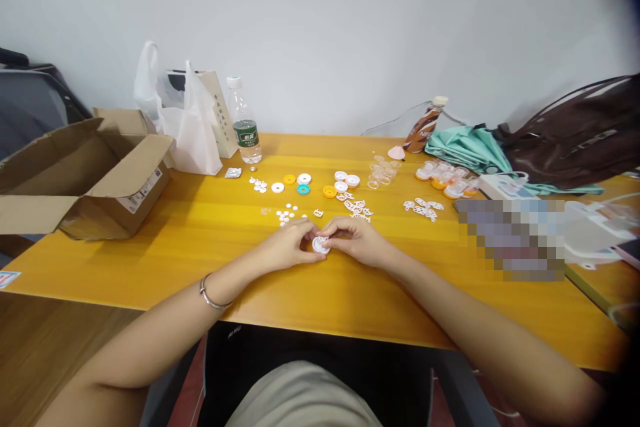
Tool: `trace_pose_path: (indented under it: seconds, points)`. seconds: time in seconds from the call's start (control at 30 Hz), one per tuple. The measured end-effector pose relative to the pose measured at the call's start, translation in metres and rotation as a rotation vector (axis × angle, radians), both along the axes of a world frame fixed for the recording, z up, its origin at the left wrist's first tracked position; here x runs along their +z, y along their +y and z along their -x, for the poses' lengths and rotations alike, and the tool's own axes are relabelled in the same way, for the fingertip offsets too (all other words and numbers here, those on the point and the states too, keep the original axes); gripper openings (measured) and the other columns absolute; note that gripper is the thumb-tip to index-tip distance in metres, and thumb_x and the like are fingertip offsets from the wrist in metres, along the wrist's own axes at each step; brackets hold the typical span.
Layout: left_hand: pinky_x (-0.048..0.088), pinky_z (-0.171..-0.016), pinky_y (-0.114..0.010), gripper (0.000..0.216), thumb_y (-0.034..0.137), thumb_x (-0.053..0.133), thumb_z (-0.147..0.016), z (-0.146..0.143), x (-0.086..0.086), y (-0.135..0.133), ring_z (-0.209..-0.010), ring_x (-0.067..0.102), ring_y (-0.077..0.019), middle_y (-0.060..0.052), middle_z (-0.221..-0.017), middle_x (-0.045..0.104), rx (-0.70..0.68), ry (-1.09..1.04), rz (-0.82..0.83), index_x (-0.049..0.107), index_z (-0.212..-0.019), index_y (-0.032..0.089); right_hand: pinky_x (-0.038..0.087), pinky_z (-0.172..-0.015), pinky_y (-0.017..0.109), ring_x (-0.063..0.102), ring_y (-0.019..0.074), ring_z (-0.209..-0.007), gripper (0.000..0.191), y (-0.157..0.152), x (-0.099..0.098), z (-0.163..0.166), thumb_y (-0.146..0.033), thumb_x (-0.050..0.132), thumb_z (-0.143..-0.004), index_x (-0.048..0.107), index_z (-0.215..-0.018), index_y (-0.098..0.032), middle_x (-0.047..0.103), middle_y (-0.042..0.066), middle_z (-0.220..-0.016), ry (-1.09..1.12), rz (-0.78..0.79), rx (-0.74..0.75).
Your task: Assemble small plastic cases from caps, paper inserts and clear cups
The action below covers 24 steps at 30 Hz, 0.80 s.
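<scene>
A small round white plastic piece (321, 245) is held just above or on the wooden table in front of me. My left hand (293, 243) grips its left side between thumb and fingers. From the right, my right hand (357, 240) has thumb and fingertips closed at its upper edge; whether they pinch a smaller part too is hidden. Just beyond my hands lie small white discs (286, 216) and a white cut-out piece (319, 213). Farther back are white, yellow and teal round discs (303, 189), white round cups (353, 181) and several white openwork pieces (355, 207).
An open cardboard box (115, 193), a white plastic bag (187, 133) and a water bottle (247, 133) stand left. Clear rings (383, 172), assembled round cases (445, 177), a brown-labelled bottle (425, 125), a teal folded cloth (465, 147) and a dark bag (575, 133) are right.
</scene>
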<state>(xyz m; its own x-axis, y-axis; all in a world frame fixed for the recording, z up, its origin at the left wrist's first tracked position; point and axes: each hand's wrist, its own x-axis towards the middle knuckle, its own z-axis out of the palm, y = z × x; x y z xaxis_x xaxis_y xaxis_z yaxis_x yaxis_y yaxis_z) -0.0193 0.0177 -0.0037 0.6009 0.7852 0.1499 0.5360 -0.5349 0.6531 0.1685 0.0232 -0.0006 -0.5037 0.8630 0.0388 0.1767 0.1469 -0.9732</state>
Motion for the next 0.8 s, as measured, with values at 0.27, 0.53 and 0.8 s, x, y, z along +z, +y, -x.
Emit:
trace_pose_path:
  seconds: [0.27, 0.53, 0.8]
  points:
    - [0.038, -0.062, -0.023, 0.024, 0.036, 0.061, -0.072, -0.0014, 0.0004, 0.0000, -0.068, 0.050, -0.0120, -0.001, -0.076, 0.056, -0.031, 0.010, -0.019, 0.057, -0.084, 0.016, 0.048, -0.077, 0.032, 0.063, 0.0157, -0.075, 0.007, 0.0019, -0.0013, 0.0007, -0.023, 0.065, -0.066, 0.068, -0.069, -0.017, 0.068, 0.003, -0.078, -0.068, -0.138, 0.026]
    - [0.038, -0.064, -0.023, 0.025, 0.035, 0.061, -0.072, -0.0011, -0.0025, 0.0004, -0.070, 0.049, -0.0125, -0.001, -0.077, 0.055, -0.029, 0.008, -0.030, 0.056, -0.087, 0.016, 0.049, -0.076, 0.032, 0.063, 0.0163, -0.074, 0.009, 0.0008, -0.0006, -0.0007, -0.025, 0.065, -0.066, 0.068, -0.072, -0.019, 0.068, 0.003, -0.078, -0.089, -0.126, 0.004]
    - [0.038, -0.067, -0.025, 0.030, 0.041, 0.063, -0.071, -0.0034, -0.0066, 0.0011, -0.075, 0.048, -0.0146, -0.002, -0.080, 0.051, -0.017, 0.010, -0.044, 0.056, -0.087, 0.016, 0.049, -0.074, 0.032, 0.062, 0.0164, -0.073, 0.015, -0.0001, -0.0004, -0.0017, -0.032, 0.067, -0.066, 0.068, -0.073, -0.019, 0.069, 0.003, -0.078, -0.075, -0.118, 0.018]
